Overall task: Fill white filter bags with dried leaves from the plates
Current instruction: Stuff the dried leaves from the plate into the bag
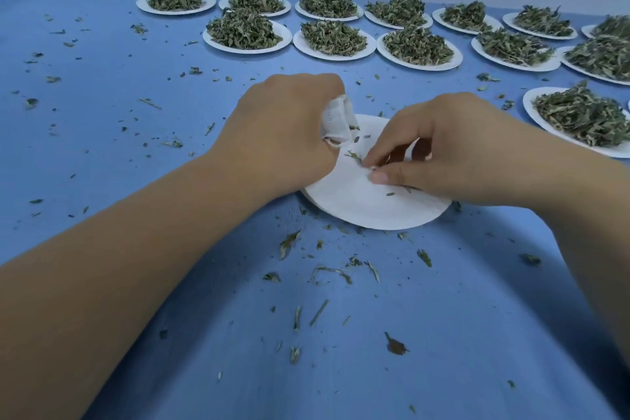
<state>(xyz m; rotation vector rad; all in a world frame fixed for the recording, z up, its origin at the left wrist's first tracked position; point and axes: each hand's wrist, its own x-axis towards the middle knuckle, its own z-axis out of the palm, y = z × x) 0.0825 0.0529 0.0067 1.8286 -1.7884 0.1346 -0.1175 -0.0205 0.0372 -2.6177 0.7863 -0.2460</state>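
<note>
A nearly bare white paper plate [368,204] lies in the middle of the blue cloth, with only a few leaf scraps [354,156] on it. My left hand [283,133] grips a white filter bag [337,119] over the plate's left side; most of the bag is hidden in my fist. My right hand [443,153] is over the plate, its thumb and fingertips pinching small leaf bits on the plate's surface.
Several white plates heaped with dried green leaves [247,32] stand in two rows along the far edge, with another such plate [579,118] at the right. Leaf crumbs [327,273] are scattered over the blue cloth [102,112].
</note>
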